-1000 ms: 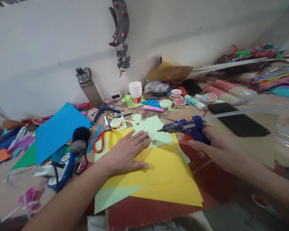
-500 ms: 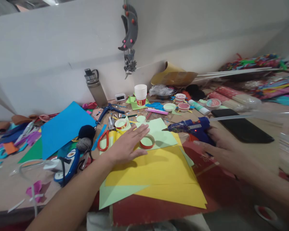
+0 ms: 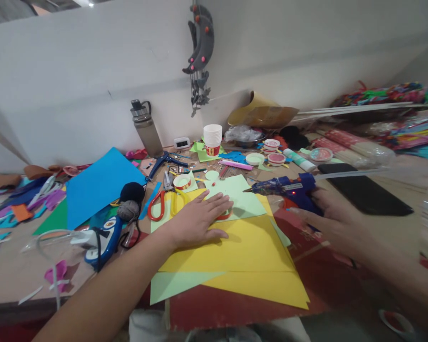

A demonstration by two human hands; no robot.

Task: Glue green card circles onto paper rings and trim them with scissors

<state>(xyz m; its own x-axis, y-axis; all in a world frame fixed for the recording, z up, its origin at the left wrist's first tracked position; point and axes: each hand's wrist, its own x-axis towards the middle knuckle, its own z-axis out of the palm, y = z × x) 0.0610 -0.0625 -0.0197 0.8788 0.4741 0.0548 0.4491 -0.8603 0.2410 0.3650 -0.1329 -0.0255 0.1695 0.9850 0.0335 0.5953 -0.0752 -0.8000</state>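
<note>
My left hand (image 3: 199, 219) lies palm down with its fingers stretched out over the yellow paper (image 3: 249, 247) and a pale green sheet (image 3: 244, 194). A red paper ring (image 3: 225, 216) is mostly hidden beneath its fingers; whether the palm touches it I cannot tell. In my right hand (image 3: 337, 223) is a blue hot glue gun (image 3: 288, 186), its nozzle pointing left above the green sheet and a small light glowing on its body. A clear glue stick (image 3: 360, 173) sticks out of its back. Just left of my left hand are scissors (image 3: 157, 206) with red and yellow handles.
Behind the papers stand a stack of paper cups (image 3: 212, 137) and a grey bottle (image 3: 147, 129). A black phone (image 3: 365, 189) lies at right. At left are blue paper (image 3: 100, 190), a black pompom (image 3: 132, 192) and a blue-and-white device (image 3: 105, 244) with a cord.
My left hand has shifted right over the red ring and now covers most of it. The glue gun stays in my right hand at the same place; the view has turned slightly left.
</note>
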